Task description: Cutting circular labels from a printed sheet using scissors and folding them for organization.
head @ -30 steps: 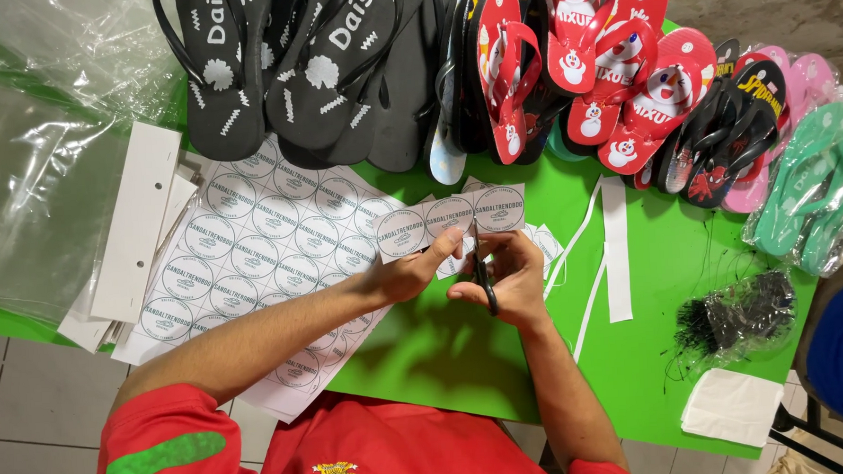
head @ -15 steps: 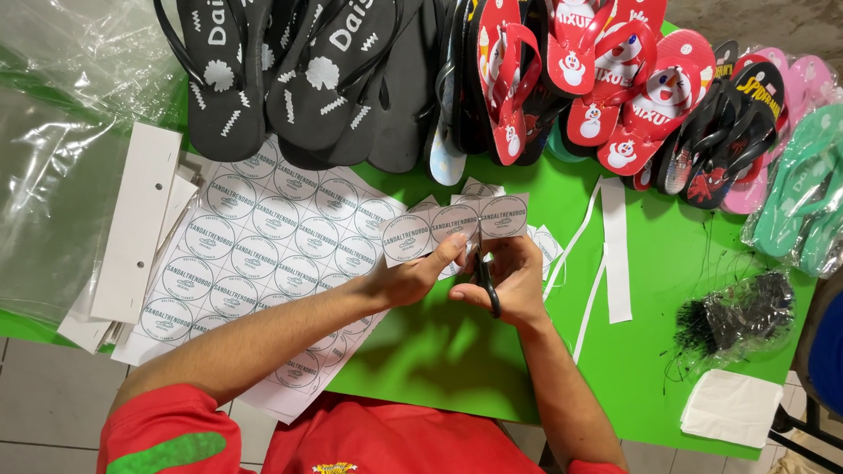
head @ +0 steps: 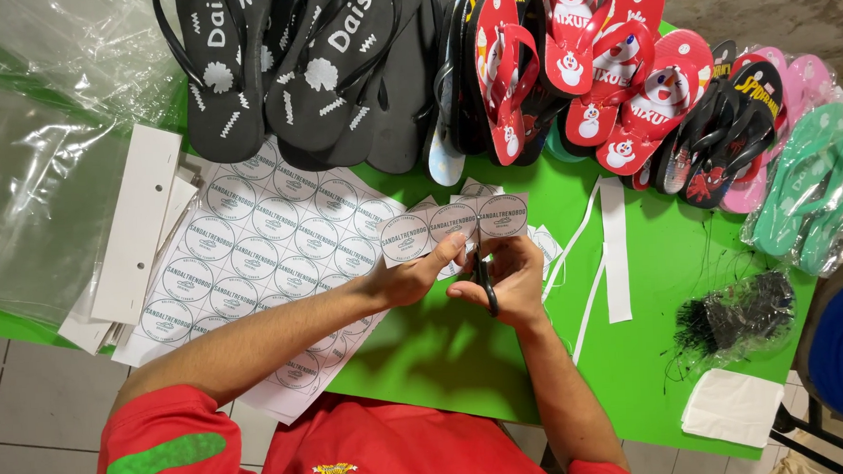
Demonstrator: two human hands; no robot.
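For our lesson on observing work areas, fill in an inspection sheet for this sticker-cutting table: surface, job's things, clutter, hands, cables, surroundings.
Surface: green table, mostly covered along its far edge.
Job's things: strip of three round labels; black-handled scissors cutting it; uncut label sheets to the left.
Clutter: white offcut strips; white card pieces; folded white paper; bag of black ties.
Hands: left hand pinches the strip; right hand works the scissors.
Cables: nothing seen.
Surroundings: black flip-flops, red flip-flops, pink and green pairs along the far edge; clear plastic bags left; tiled floor.
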